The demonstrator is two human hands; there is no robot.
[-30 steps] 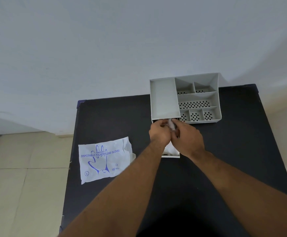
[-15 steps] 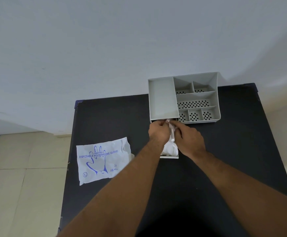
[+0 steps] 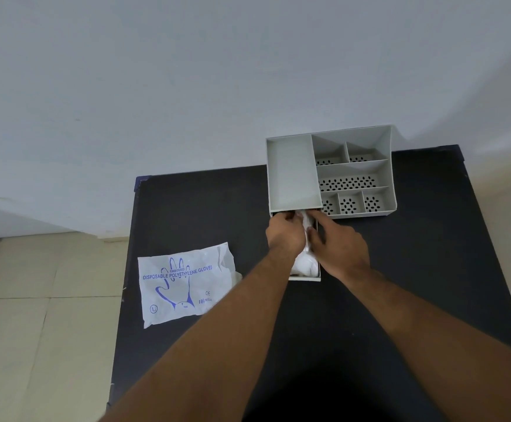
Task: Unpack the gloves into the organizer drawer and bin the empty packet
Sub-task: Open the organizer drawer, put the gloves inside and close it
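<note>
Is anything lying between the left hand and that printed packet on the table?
Nothing visible: only black table separates the left hand from the packet. It and the right hand hold the gloves in the drawer.

The left hand [image 3: 284, 237] and right hand [image 3: 337, 248] hide most of the drawer [image 3: 306, 278] and the gloves [image 3: 304, 264].

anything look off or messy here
Nothing spilled or damaged. The gloves are bunched in a wad rather than lying flat in the pulled-out drawer, gripped by the left hand and right hand. The packet lies slightly askew near the left edge of the table, its open end crumpled.
</note>
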